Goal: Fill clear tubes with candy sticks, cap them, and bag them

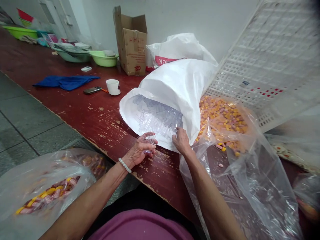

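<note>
My left hand (pixel 145 148) is curled round clear plastic pieces (pixel 150 139), whose exact shape I cannot make out. It is just outside the mouth of a white woven sack (pixel 172 78) lying on its side. Inside the sack is a heap of similar transparent pieces (pixel 160 120), some with small ring-like ends. At the right of the sack's mouth, my right hand (pixel 182 140) has its fingers pinched together, and a clear glint shows at their tips. A pale bead bracelet (pixel 124 165) is round my left wrist.
Right of the sack, yellow and pink pieces (pixel 222 118) lie in clear plastic under a tilted white crate (pixel 272 66). A filled bag (pixel 50 193) stands lower left. On the red table (pixel 100 115) are a cup (pixel 113 87), phone (pixel 92 90), blue cloth (pixel 66 82) and carton (pixel 135 50).
</note>
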Available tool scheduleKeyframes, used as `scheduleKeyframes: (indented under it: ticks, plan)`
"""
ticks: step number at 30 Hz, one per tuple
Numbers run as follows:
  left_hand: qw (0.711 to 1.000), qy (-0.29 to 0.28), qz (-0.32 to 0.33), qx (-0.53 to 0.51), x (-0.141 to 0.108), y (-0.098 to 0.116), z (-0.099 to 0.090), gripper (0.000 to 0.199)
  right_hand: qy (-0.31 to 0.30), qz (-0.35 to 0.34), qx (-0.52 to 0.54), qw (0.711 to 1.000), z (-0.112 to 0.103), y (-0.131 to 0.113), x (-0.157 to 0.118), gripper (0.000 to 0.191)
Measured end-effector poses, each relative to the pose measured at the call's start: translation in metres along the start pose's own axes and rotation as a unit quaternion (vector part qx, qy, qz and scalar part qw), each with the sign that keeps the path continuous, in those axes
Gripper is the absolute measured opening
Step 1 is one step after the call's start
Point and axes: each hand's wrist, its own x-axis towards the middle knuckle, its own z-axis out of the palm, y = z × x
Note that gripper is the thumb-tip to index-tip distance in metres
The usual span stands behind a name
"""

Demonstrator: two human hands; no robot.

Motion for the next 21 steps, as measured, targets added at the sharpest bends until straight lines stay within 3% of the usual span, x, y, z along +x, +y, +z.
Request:
scheduleKeyframes:
  ticks: [3,6,9,12,15,18,21]
  plan:
    - [1.0,0.011,-0.021,-0.008,0.0,0.0,0.003,0.053,0.011,-0.025,0.177,0.984,-0.006,0.005,-0.018,0.038]
    - [1.0,-0.004,-0.024,-0.015,0.0,-0.002,0.011,0.051,-0.017,-0.031,0.35,0.936,-0.01,0.001,-0.041,0.038]
    - [0.999,-0.014,0.028,-0.012,-0.001,-0.008,0.018,0.05,-0.055,-0.051,0.414,0.907,-0.013,-0.01,-0.063,0.033]
    - [0.994,-0.015,0.107,0.029,-0.004,-0.015,0.024,0.052,-0.046,-0.059,0.449,0.89,-0.014,-0.017,-0.077,0.034]
    - [0.986,-0.043,0.145,0.076,-0.008,-0.018,0.027,0.054,-0.026,-0.098,0.45,0.887,-0.012,-0.018,-0.086,0.032]
    - [0.98,-0.069,0.154,0.107,-0.01,-0.02,0.029,0.053,0.035,-0.143,0.361,0.921,-0.012,-0.017,-0.093,0.023]
    - [0.976,-0.06,0.149,0.144,-0.009,-0.023,0.031,0.056,0.095,-0.192,0.232,0.949,-0.014,-0.016,-0.099,0.023]
